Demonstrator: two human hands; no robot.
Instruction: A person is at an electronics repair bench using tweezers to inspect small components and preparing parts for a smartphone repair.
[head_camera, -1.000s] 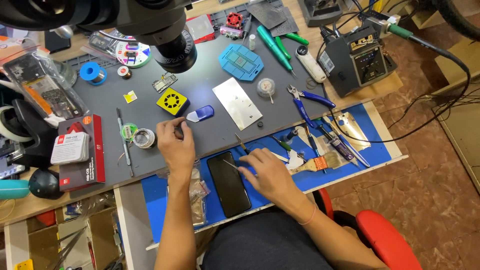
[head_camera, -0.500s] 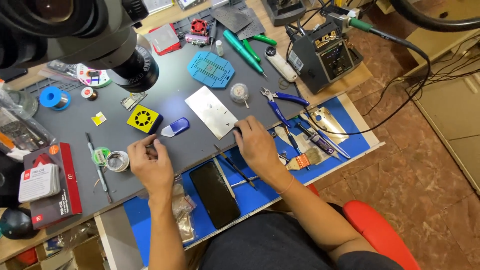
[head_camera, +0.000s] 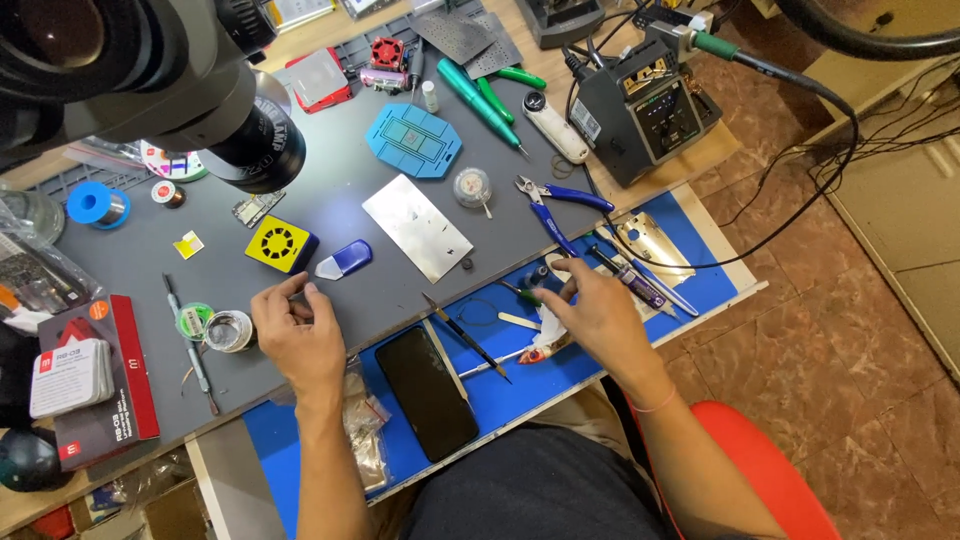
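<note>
Overhead, a grey work mat (head_camera: 330, 200) covers most of the bench, with a blue mat (head_camera: 520, 385) along its near edge and the dark body of a microscope (head_camera: 150, 80) hanging over the far left corner. A soldering station (head_camera: 645, 110) stands at the far right.

Both forearms come up from the bottom of the view. The left hand (head_camera: 298, 335) rests on the grey mat with its wrist straight and fingers curled inward; thumb and forefinger are pinched together on something small that is too tiny to make out. Just left of it lie a coil of solder wire (head_camera: 230, 330) and a green spool (head_camera: 193, 320); just beyond its fingertips sit a yellow square block (head_camera: 281, 244) and a small blue-and-white tool (head_camera: 344, 260).

The right hand (head_camera: 595, 315) lies palm down on the blue mat, fingers loosely spread and bent, gripping nothing that can be seen; its fingertips reach among the thin hand tools (head_camera: 640, 285) there. A black phone (head_camera: 425, 392) lies screen up between the two arms, with tweezers (head_camera: 465, 338) just beside it. Blue-handled cutters (head_camera: 555, 200) lie beyond the right hand, near a shiny metal plate (head_camera: 417, 227).
</note>
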